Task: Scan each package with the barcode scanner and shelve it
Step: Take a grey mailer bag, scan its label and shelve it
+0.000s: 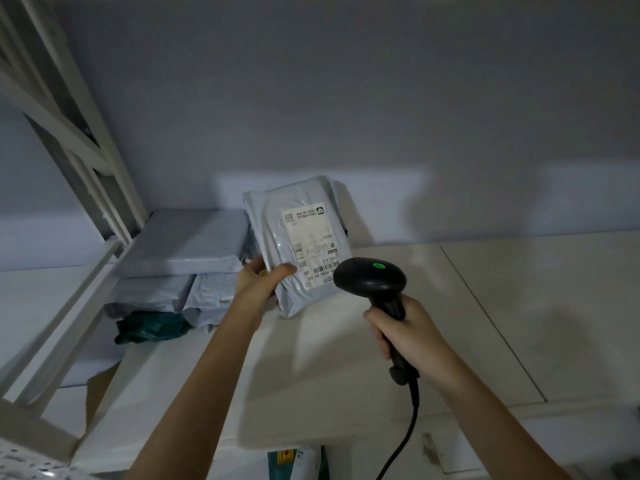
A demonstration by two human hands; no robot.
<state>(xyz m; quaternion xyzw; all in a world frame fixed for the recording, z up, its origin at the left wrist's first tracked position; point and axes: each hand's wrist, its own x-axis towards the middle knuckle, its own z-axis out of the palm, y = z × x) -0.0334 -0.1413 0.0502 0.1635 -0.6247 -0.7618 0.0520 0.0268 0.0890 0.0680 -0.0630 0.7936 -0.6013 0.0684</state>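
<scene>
Fingers of left hand (258, 280) clamped on lower left edge of grey mailer package (298, 244), thumb (282, 270) pressed across its front beside white shipping label (313, 249). Package held nearly upright, long axis running up and slightly back toward wall (346, 98), bottom corner low over pale shelf top (485, 306), contact unclear. Right hand (403, 332) wrapped tight round grip of black barcode scanner (372, 284), cable (403, 441) trailing down and out of view, green light lit on scanner head. Scanner head just right of and slightly below label, nose turned toward barcode at label's lower edge, almost touching package. Label upside down from wearer's side. Left of held package, stack of grey mailers (187, 244) lying flat on same surface, dark green bag (149, 329) beneath and in front. White rack upright (79, 109) slanting at far left. Judged from green light, scan probably registered; shelving seemingly next, with left hand nearer stack and open surface lying to right.
</scene>
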